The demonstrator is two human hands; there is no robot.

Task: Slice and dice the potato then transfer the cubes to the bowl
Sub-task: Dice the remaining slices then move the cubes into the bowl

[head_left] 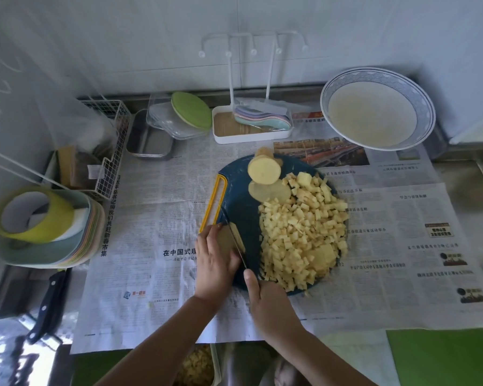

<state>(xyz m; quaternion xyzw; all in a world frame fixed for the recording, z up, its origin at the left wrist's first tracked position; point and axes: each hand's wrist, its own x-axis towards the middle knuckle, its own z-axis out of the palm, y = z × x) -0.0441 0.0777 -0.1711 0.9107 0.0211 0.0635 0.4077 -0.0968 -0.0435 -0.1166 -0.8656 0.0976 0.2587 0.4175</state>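
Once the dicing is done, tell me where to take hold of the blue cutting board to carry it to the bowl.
Grip the yellow loop handle on the left edge of the cutting board, coming from the left. Its open slot lets fingers hook through, and the potato cubes crowd the right half, so that rim is probably awkward to grasp.

Counter spread with newspaper, blue cutting board, patterned bowl, white tray, metal tin

One head-worn wide view, looking steeply down, close over the cutting board.
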